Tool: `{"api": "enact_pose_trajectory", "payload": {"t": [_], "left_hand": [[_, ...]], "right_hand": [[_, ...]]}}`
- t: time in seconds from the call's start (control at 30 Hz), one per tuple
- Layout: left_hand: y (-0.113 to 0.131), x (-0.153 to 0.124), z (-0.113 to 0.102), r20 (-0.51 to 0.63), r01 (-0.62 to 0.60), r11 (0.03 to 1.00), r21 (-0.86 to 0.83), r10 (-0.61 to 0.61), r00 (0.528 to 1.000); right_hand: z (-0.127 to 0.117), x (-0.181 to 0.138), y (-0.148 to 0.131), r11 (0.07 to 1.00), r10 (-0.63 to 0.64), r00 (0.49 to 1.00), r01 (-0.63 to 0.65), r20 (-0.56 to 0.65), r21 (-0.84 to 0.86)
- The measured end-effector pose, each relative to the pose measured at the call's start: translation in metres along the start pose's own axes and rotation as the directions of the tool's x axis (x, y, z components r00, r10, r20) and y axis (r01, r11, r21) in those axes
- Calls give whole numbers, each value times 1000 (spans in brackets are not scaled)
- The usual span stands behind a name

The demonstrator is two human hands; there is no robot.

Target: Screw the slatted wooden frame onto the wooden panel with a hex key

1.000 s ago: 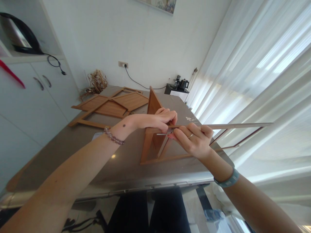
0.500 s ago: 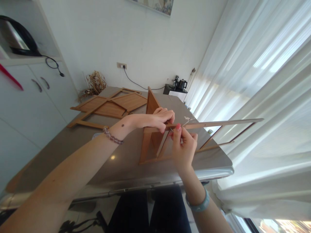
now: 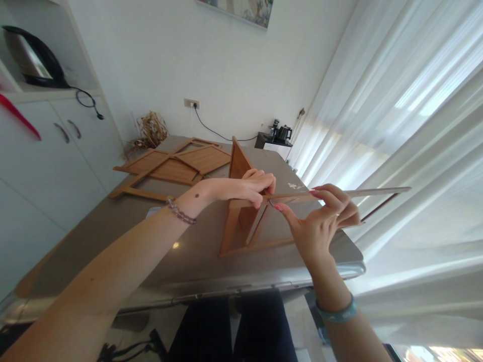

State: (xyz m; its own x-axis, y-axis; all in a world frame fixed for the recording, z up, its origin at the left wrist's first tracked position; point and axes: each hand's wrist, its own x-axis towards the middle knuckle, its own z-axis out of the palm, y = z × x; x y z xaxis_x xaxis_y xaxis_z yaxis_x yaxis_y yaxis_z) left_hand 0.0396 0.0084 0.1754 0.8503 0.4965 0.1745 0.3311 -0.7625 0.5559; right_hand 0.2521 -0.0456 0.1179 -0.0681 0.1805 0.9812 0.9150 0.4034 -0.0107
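Observation:
My left hand point(image 3: 253, 188) is wrapped round the corner where a wooden panel point(image 3: 239, 160) meets the upper rail of a wooden frame point(image 3: 377, 191). The frame stands on its edge on the table and reaches out to the right. My right hand point(image 3: 320, 223) has its thumb and fingers spread apart. Its thumb tip is at a small thin metal tool point(image 3: 271, 203), which looks like a hex key, beside the joint. The right fingertips lie near the upper rail; whether they touch it I cannot tell.
More wooden panels and frames point(image 3: 173, 168) lie at the back left of the grey table point(image 3: 199, 226). Dried plants point(image 3: 151, 129) are behind them. A kettle point(image 3: 32, 58) sits on the left shelf. White curtains point(image 3: 407, 151) hang at the right.
My right hand has moved right and opened from a pinch on the thin metal tool. The left hand keeps its hold on the corner.

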Motion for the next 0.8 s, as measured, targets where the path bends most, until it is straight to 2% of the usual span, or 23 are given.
{"api": "enact_pose_trajectory", "payload": {"t": [0.07, 0.17, 0.23, 0.33, 0.4, 0.47, 0.53, 0.6, 0.7, 0.8], "left_hand": [[2, 0, 0, -7, 6, 1000, 5, -6, 1000], [2, 0, 1, -16, 14, 1000, 14, -14, 1000], [0, 0, 2, -18, 11, 1000, 16, -11, 1000], [-2, 1, 2, -22, 4, 1000, 11, -4, 1000], [-3, 1, 2, -21, -4, 1000, 6, 4, 1000], [-4, 1, 2, -20, -11, 1000, 3, 11, 1000], [-4, 1, 2, -30, -11, 1000, 3, 11, 999], [-4, 1, 3, -44, -7, 1000, 11, 7, 999], [-5, 2, 5, -46, -14, 999, 35, 16, 999], [-9, 4, 6, -45, -25, 998, 50, 28, 999]], "right_hand": [[-2, 8, 10, 954, -263, 963, 268, 55, -136], [-5, 24, 20, 804, -544, 805, 581, 237, -128], [-6, 36, 23, 728, -640, 715, 681, 284, -75], [-8, 51, 22, 626, -745, 606, 780, 278, -23], [-10, 57, 19, 569, -789, 548, 822, 279, -8], [-11, 59, 16, 538, -805, 512, 843, 300, 5], [-12, 57, 13, 545, -798, 507, 838, 327, 31], [-12, 51, 9, 610, -754, 549, 789, 360, 76], [-10, 34, 2, 784, -607, 678, 595, 415, 174], [-9, 12, -11, 936, -343, 801, 251, 490, 245]]}}
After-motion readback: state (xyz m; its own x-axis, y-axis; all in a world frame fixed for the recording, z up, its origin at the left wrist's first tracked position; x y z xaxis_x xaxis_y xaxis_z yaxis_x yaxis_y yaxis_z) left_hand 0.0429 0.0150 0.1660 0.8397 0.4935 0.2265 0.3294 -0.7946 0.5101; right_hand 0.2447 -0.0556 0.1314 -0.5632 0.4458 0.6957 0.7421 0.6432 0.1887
